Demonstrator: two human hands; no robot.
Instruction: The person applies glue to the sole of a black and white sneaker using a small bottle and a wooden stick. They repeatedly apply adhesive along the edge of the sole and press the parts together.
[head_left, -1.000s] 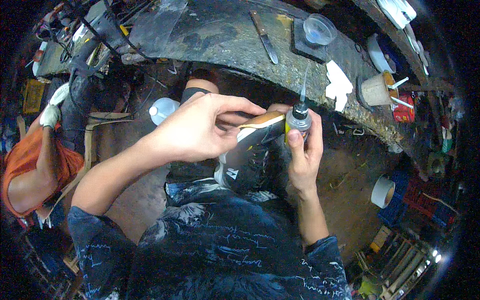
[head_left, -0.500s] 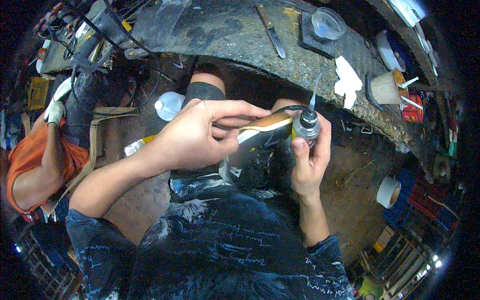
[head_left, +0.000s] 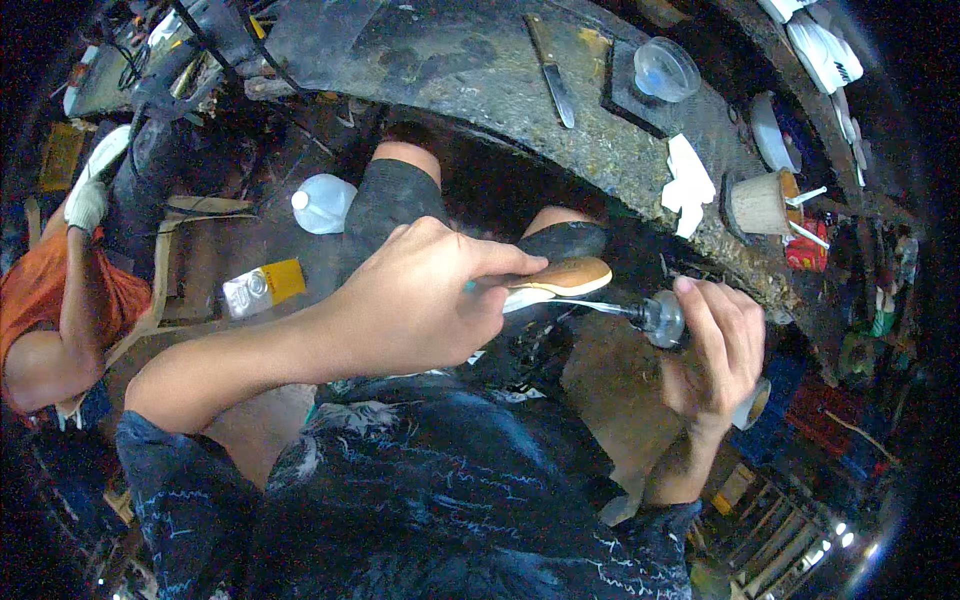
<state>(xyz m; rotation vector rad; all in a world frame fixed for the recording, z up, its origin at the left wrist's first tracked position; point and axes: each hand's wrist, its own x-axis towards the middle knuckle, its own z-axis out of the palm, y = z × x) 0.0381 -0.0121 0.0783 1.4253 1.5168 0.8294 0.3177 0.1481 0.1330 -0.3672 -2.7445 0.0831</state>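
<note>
My left hand (head_left: 430, 285) grips a shoe sole (head_left: 580, 275) with a tan top and a pale edge, its rounded end pointing right. In my right hand (head_left: 715, 350) is a small clear bottle (head_left: 664, 319) with a dark cap, tipped on its side. From the cap a thin nozzle (head_left: 592, 304) reaches left to the underside of the sole; whether the tip touches is hard to tell. My left fingers hide the other end of the sole.
Across the top runs a worn workbench (head_left: 450, 85) with a knife (head_left: 553, 80), a clear bowl (head_left: 666, 70), white scraps (head_left: 688, 185) and a beige tub (head_left: 760, 203). A translucent jug (head_left: 325, 204) and yellow-white packet (head_left: 262, 287) lie below. At left sits a person in orange (head_left: 75, 290), wearing gloves.
The bottle has gone from upright to lying sideways, its nozzle now toward the sole. My right hand has moved right and down, away from the sole, whose rounded end has turned more into view.
</note>
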